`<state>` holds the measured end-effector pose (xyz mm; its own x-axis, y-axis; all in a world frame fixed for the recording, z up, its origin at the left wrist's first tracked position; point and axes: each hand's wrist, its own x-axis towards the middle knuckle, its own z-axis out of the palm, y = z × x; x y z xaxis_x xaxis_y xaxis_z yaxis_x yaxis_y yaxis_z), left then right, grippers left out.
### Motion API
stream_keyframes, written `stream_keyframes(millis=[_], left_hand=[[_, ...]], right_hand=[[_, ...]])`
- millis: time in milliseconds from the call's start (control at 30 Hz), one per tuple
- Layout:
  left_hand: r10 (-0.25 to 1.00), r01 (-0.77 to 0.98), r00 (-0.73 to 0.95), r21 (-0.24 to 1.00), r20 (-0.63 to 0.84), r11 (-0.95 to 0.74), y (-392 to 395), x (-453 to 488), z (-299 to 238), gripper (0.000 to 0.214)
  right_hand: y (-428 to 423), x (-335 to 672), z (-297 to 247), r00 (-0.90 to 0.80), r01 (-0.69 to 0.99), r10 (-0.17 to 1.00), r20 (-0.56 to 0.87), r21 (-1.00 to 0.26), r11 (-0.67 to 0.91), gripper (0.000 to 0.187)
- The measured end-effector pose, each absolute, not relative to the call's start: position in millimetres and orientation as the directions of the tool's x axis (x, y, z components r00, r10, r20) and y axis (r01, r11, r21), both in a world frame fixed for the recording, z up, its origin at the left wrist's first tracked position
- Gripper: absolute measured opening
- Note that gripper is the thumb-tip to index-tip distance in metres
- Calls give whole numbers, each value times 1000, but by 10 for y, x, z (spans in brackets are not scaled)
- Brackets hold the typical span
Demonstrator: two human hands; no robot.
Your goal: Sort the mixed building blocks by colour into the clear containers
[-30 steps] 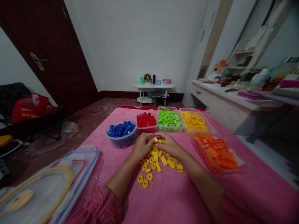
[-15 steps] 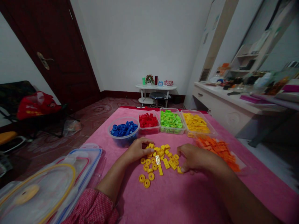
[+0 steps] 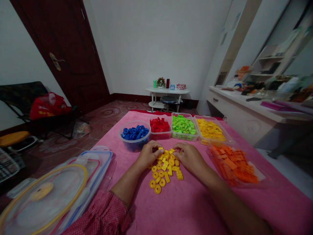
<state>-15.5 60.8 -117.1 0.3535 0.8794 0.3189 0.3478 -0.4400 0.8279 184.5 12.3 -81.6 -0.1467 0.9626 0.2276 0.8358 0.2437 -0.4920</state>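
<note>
Head view, yellow pieces (image 3: pixel 165 165) between curled left hand (image 3: pixel 149 153) and curled right hand (image 3: pixel 190 156), any grasp unclear

Home interior, by all looks, around my pink-covered table (image 3: pixel 156 213): dark panelled door (image 3: pixel 66 55), patterned floor tiles (image 3: pixel 107 114), white dressing table (image 3: pixel 234 112) crowded with bottles (image 3: pixel 290 85), small white stand (image 3: pixel 168 91) bearing flower ornament (image 3: pixel 160 82), folding chair (image 3: pixel 23 93) holding red bag (image 3: pixel 47 106).
</note>
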Motion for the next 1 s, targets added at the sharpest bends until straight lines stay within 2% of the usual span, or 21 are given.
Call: stream_keyframes(millis=[100, 200, 333, 433, 500, 567, 700, 767, 867, 1000], left_hand=[[886, 457, 263, 759, 382, -463, 558, -127, -1112, 14], [879, 568, 244, 674, 410, -472, 512, -116, -1045, 17], [878, 607, 239, 642, 416, -469, 498, -117, -959, 13], [882, 583, 180, 675, 436, -453, 502, -107, -881, 10], [880, 591, 177, 668, 440, -453, 500, -109, -818, 12], [887, 640, 220, 626, 406, -445, 488, -130, -753, 16], [920, 762, 362, 521, 150, -385, 416, -185, -645, 18], [924, 817, 376, 448, 62, -363, 361, -180, -607, 21], [935, 873, 354, 347, 33, -343, 292, -131, -574, 27], [943, 863, 311, 381, 116, -331, 276, -93, -592, 21]], right_hand=[[120, 1857, -863, -158, 882, 955, 251, -399, 251, 34], [146, 1895, -936, -149, 906, 971, 188, -367, 210, 32], [229, 1976, -974, -127, 875, 980, 154, -447, 183, 26], [232, 1946, -904, -86, 833, 967, 240, -515, 202, 23], [187, 1857, -843, -106, 794, 941, 323, -542, 275, 25], [129, 1744, -813, -160, 777, 926, 342, -535, 332, 27], [68, 1595, -877, -227, 831, 952, 203, -470, 298, 35], [72, 1586, -917, -234, 839, 958, 167, -464, 286, 36], [75, 1606, -917, -258, 833, 953, 160, -463, 303, 29], [29, 1606, -835, -287, 855, 944, 160, -402, 328, 25]])
